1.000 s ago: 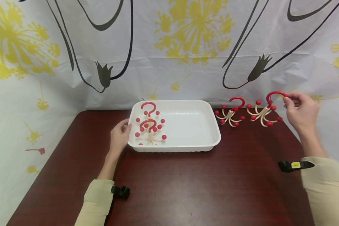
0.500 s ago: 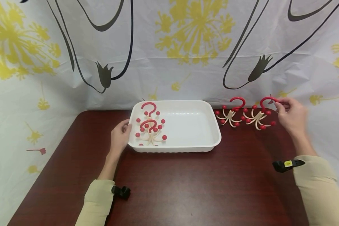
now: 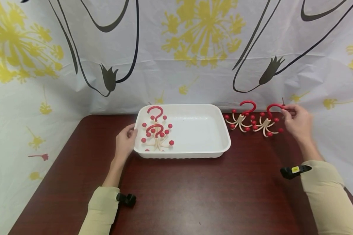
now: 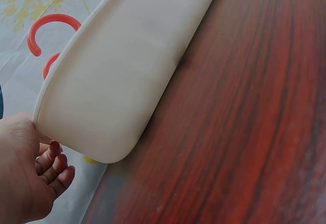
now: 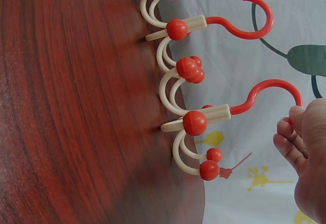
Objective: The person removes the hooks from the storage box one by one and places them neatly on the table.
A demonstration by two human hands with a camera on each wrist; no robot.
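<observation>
Your right hand (image 3: 297,122) pinches the red hook tip of the nearer octopus hanger (image 3: 266,125), which stands on its cream legs at the back right corner of the bench (image 3: 211,192), its red ball tips almost touching those of the second hanger (image 3: 242,118) just beside it toward the tray. Your left hand (image 3: 125,142) rests against the left end of the white tray (image 3: 206,143), thumb on the rim and fingers curled under the lip, as the left wrist view shows (image 4: 30,178). Largest on the dark red bench is that tray, sitting at the middle of the back edge; inside its left end stand two more hangers (image 3: 156,130), one behind the other, red hooks up. From the right wrist view the held hanger (image 5: 204,122) and its neighbour (image 5: 188,28) both stand at the bench's very edge against the flowered sheet (image 3: 194,49) that hangs behind.
</observation>
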